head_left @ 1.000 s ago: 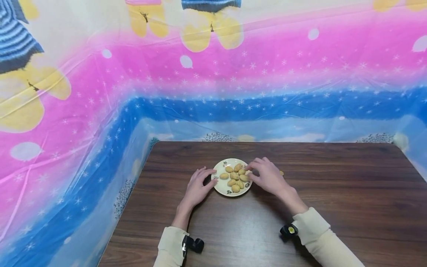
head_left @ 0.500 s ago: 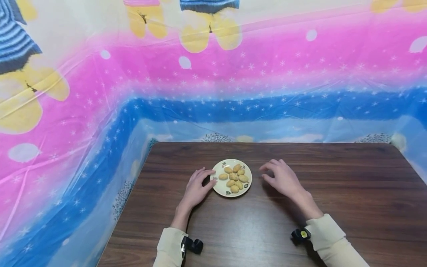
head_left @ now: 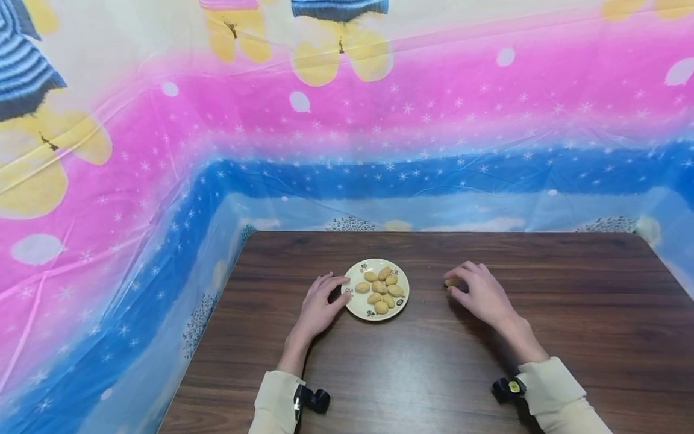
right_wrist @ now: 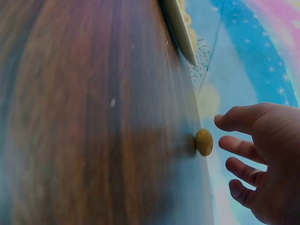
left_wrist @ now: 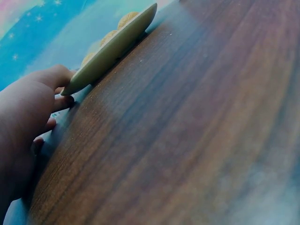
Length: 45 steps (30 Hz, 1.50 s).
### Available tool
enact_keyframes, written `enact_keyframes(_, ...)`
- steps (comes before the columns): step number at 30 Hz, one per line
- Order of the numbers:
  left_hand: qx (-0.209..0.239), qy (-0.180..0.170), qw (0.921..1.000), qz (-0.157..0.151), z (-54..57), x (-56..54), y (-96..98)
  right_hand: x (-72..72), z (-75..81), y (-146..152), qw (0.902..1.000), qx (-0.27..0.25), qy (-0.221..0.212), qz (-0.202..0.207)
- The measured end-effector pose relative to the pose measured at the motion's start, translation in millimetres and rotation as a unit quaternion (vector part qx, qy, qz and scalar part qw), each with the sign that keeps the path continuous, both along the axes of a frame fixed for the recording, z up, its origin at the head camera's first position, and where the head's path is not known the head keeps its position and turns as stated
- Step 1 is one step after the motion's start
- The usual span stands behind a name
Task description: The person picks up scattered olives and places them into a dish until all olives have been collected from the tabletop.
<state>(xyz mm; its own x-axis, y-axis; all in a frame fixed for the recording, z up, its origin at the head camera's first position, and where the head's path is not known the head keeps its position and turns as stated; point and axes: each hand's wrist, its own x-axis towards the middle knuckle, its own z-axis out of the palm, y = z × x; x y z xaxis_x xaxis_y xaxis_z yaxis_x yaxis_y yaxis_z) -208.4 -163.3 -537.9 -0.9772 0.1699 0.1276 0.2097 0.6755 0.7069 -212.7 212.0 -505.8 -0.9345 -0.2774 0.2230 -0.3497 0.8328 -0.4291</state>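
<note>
A white plate with small dark prints along its border holds several oval yellow-brown pieces, like tiny potatoes or nuts; their exact kind is unclear. My left hand holds the plate's left rim with thumb and index finger, and the left wrist view shows the thumb at the rim. A single yellow-brown oval piece lies on the table right of the plate. Over it hovers my right hand, thumb and fingers spread around the piece; in the right wrist view a gap separates the fingertips from it.
The brown wooden table reaches back to a hanging cloth in pink and blue with white snowflakes. Black wrist cameras sit on both sleeves. Small light specks lie on the tabletop.
My right hand has left the plate's right side and moved right to the loose piece on the table. The left hand has stayed at the plate's rim.
</note>
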Motion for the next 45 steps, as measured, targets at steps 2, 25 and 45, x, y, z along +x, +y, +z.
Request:
enact_keyframes(2, 0.0, -0.003, 1.0, 0.001, 0.0, 0.3, -0.3, -0.2, -1.9, 4, 1.0, -0.003, -0.001, -0.002)
enact_keyframes(25, -0.005, -0.013, 0.9999, 0.004, 1.1, -0.5, 0.3, -18.4, -12.0, 21, 0.9989, -0.009, -0.043, 0.016)
enact_keyframes(45, -0.008, -0.014, 0.9998, 0.006, 0.9, -1.1, 0.7, -12.6, 9.5, -7, 0.9997, -0.006, -0.019, 0.016)
